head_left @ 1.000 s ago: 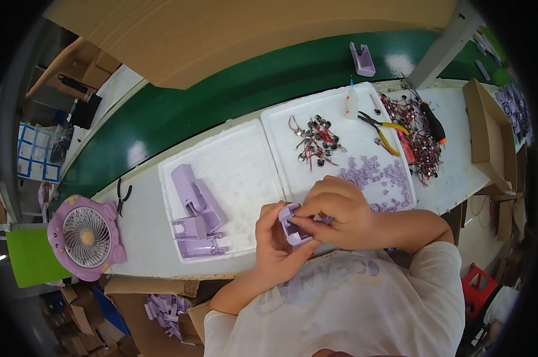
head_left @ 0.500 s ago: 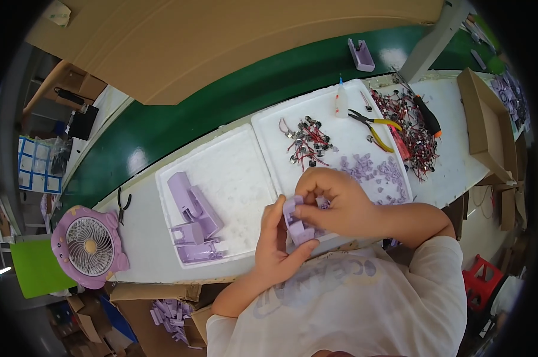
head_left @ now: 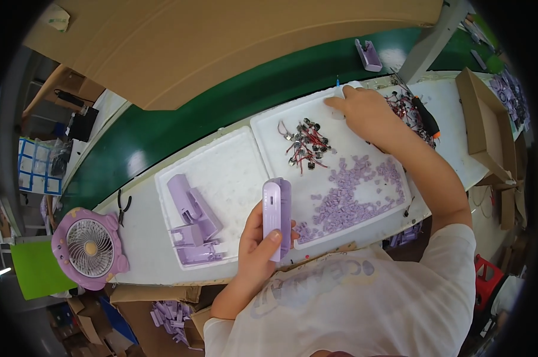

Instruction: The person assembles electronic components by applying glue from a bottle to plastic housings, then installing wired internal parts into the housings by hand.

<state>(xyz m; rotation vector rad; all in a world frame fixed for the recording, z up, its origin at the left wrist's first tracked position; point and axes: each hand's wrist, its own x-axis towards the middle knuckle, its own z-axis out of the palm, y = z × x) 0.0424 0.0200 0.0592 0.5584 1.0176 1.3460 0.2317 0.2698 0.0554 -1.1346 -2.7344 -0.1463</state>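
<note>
Nearest the body, between seven and eight o'clock from the left hand (head_left: 256, 253), a carton (head_left: 147, 291) below the table edge held a jumble of lilac plastic pieces (head_left: 172, 321). The left hand was wrapped firmly around a lilac casing (head_left: 272, 208), thumb across its near end; the casing stood roughly lengthwise toward twelve o'clock, before the chest and over the seam side of the trays.

At nine o'clock, the left white tray (head_left: 233, 172) carried several larger lilac shells (head_left: 189, 208). The right white tray (head_left: 269, 140) held small lilac bits (head_left: 346, 199) between two and three o'clock, and a cluster of wired parts (head_left: 307, 143) near one o'clock.

Farther off at one o'clock, the right hand (head_left: 367, 113) was at a blue-tipped bottle (head_left: 338, 81), mostly covering it; whether the fingers had closed on it could not be told. The step in hand looked like getting hold of the bottle while the left hand kept the casing steady. That seemed to call for a secure pinch and a lift clear of the wired parts.

Beyond, at two o'clock, lay a larger wired heap (head_left: 408, 113), then an open carton (head_left: 483, 122). Farthest, at one o'clock, another lilac casing part (head_left: 370, 58) sat on the green surface (head_left: 304, 68).
</note>
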